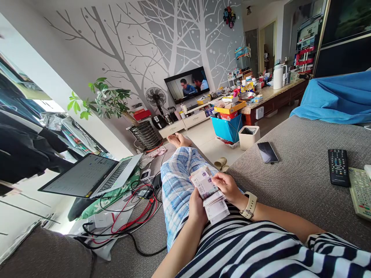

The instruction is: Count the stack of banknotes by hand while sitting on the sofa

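Note:
A stack of banknotes is held over my lap, some fanned at the top and others folded down toward my striped shirt. My left hand is closed round the stack's lower left side, thumb on the front. At the upper right edge, my right hand pinches a note between thumb and fingers. A pale watch is strapped to my right wrist. Beneath the notes lie my legs in blue checked trousers, stretched along the sofa.
An open laptop and tangled cables lie to the left. On the grey sofa at right are a phone, a black remote and a larger pale remote. Beyond stand a bin and a loaded table.

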A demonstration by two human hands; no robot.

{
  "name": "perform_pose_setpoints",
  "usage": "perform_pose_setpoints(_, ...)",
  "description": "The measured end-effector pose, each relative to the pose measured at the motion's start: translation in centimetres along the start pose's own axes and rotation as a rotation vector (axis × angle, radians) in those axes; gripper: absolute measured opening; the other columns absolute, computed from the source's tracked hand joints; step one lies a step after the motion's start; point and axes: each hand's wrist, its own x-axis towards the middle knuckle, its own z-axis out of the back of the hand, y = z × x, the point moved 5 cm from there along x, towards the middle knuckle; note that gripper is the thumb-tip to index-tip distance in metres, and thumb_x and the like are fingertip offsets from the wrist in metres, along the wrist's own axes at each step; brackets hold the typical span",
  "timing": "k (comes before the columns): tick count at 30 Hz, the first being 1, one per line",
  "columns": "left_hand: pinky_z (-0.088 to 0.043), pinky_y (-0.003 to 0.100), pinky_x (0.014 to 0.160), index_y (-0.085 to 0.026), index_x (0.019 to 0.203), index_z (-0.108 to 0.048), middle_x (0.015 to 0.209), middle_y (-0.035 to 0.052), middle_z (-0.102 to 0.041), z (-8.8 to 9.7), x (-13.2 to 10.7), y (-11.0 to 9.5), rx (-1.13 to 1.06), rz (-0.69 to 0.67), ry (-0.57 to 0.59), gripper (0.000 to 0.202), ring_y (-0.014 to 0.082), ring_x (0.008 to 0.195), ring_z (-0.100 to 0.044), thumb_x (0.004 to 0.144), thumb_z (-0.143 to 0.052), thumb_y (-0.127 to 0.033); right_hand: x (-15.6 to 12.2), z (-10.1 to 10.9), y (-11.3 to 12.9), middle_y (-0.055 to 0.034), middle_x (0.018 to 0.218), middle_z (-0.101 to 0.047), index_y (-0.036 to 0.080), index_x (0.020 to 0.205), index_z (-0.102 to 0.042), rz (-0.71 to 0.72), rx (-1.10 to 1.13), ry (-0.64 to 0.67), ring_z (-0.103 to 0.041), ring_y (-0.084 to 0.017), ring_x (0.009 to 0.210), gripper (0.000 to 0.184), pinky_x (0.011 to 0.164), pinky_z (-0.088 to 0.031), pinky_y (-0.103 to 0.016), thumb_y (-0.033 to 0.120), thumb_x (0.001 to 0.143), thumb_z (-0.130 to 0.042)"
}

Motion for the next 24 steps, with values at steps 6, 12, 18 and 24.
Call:
perform_pose_setpoints(6, -0.055, 0.033, 0.071, -0.013, 0.084, -0.068, 0.075, 0.006, -0.073, -0.1, 0.1, 0.4, -0.026, 0.047, 0.063, 0.019, 0.024, 0.078, -0.07, 0.071, -0.063, -0.026, 0.0, 0.0, -0.2, 0.0012, 0.059, -0.05, 0.019, 0.067, -0.053, 0.012, 0.025, -0.005, -0.046, -0.013, 0.055, 0.035, 0.054, -0.036, -0.026, 0.047, 0.088, -0.051)
perform_pose_setpoints(12, -0.056, 0.036, 0.071, -0.009, 0.095, -0.068, 0.081, 0.0114, -0.073, 0.3, 0.2, 0.9, -0.029, 0.121, 0.033, 0.028, 0.0255, 0.075, -0.071, 0.077, -0.058, -0.029, 0.0, -0.3, -0.9, 0.0022, 0.047, -0.053, 0.019, 0.069, -0.057, -0.034, 0.075, 0.056, -0.049, -0.013, 0.044, 0.04, 0.053, -0.041, -0.027, 0.052, 0.089, -0.047)
perform_pose_setpoints(18, -0.056, 0.036, 0.07, -0.01, 0.099, -0.067, 0.08, 0.0103, -0.074, 0.4, 0.3, 0.9, -0.036, 0.118, 0.017, 0.03, 0.0253, 0.073, -0.071, 0.078, -0.057, -0.029, 0.2, -0.2, -1.8, 0.0029, 0.052, -0.053, 0.02, 0.067, -0.053, -0.091, 0.036, -0.024, -0.049, -0.013, 0.046, 0.027, 0.047, -0.038, -0.025, 0.043, 0.078, -0.064)
perform_pose_setpoints(24, -0.056, 0.036, 0.071, -0.011, 0.091, -0.069, 0.076, 0.0086, -0.073, 0.7, 0.3, 0.5, 0.006, 0.087, 0.018, 0.026, 0.0254, 0.074, -0.07, 0.079, -0.057, -0.03, -0.3, 0.4, -0.6, 0.0023, 0.064, -0.056, 0.019, 0.082, -0.057, -0.061, -0.271, -0.094, -0.054, -0.015, 0.059, 0.018, 0.059, -0.044, -0.028, 0.025, 0.071, -0.069)
